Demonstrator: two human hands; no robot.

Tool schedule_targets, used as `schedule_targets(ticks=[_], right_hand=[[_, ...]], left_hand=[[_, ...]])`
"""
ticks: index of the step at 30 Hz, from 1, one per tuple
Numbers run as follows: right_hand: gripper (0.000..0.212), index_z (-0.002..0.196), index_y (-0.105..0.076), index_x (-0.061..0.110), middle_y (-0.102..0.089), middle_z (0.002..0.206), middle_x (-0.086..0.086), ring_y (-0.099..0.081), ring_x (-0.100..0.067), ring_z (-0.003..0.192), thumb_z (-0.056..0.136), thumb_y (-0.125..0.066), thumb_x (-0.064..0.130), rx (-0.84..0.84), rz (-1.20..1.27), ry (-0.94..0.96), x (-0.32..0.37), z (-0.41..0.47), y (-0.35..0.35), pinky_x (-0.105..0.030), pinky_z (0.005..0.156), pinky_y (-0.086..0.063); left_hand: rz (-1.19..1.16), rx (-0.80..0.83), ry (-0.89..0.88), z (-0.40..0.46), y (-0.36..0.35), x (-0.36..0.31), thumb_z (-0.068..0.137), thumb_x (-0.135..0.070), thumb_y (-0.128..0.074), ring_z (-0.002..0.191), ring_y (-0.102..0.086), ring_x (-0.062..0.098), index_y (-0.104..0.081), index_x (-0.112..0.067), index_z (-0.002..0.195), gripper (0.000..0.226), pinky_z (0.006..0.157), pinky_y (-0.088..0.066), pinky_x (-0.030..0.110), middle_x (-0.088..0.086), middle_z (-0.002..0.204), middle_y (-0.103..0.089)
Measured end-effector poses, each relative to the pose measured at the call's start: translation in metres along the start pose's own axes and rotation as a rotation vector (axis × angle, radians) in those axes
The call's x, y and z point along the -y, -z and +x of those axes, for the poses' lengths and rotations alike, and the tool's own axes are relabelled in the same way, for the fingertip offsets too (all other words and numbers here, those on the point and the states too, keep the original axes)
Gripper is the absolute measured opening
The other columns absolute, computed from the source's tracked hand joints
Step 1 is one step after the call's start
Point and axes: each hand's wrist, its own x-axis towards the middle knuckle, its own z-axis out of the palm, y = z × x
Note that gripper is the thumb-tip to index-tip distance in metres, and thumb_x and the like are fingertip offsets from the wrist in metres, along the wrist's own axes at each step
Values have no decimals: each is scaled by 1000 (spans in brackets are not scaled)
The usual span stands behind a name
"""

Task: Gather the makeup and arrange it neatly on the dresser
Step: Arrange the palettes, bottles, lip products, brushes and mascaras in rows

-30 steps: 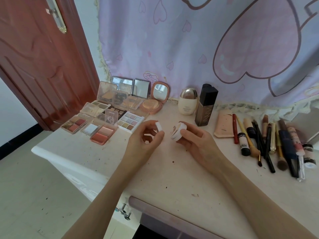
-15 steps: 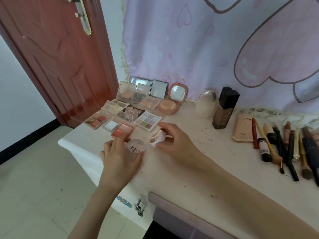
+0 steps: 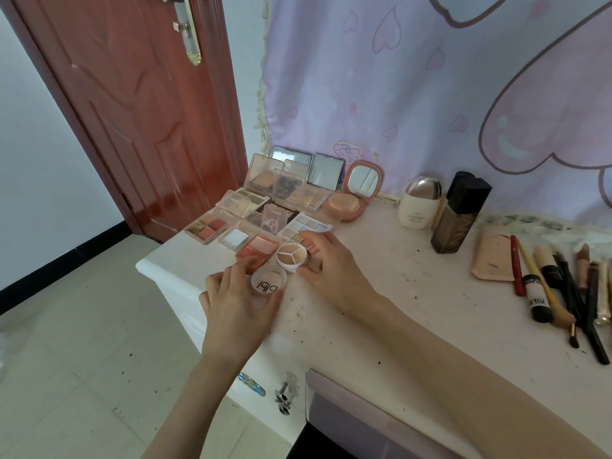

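Note:
A small round white concealer pot (image 3: pixel 291 257) with three beige shades sits on the dresser top (image 3: pixel 381 293), just right of a pink blush palette (image 3: pixel 256 247). My right hand (image 3: pixel 331 266) curls round the pot's right side. Its clear round lid (image 3: pixel 268 281), printed with black letters, lies flat right in front of the pot, and my left hand (image 3: pixel 238 301) holds it at the edge. Several open eyeshadow palettes (image 3: pixel 207 226) and mirrored compacts (image 3: pixel 323 170) are grouped at the back left.
A round peach compact (image 3: pixel 351 200), a cream bottle (image 3: pixel 419 203) and a dark foundation bottle (image 3: pixel 458 213) stand along the back. Brushes, pencils and tubes (image 3: pixel 569 286) lie in a row at the right. A red door (image 3: pixel 132 111) is on the left; the dresser's left edge is close to my left hand.
Both hands moved left and down to the dresser. The pot now stands flat beside the blush palette, and the lid lies in front of it. My view turned left.

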Motion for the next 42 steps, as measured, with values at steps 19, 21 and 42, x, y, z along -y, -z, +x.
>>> schedule_targets(ticks=[19, 21, 42], right_hand=[[39, 128, -49, 15, -46, 126, -1, -54, -13, 103, 90, -54, 9, -38, 9, -51, 1, -12, 10, -23, 90, -41], [33, 126, -52, 16, -49, 125, 1, -54, -12, 105, 92, -51, 14, -55, -30, -84, -3, -21, 21, -27, 94, -41], [38, 108, -55, 7, -52, 111, -9, -47, -25, 107, 81, -66, 32, -629, -123, -510, -88, -27, 128, -35, 94, -41]], left_hand=[[23, -46, -62, -1, -2, -2, 77, -39, -70, 107, -39, 24, -51, -17, 120, 53, 88, -28, 33, 6, 119, -51], [-17, -59, -200, -1, -6, -11, 80, -43, -57, 103, -41, 21, -48, -20, 117, 45, 86, -31, 29, 7, 115, -53], [195, 459, -570, 32, -120, -116, 97, -36, -34, 138, -22, 10, -38, -24, 138, 43, 116, -8, 33, -7, 147, -33]])
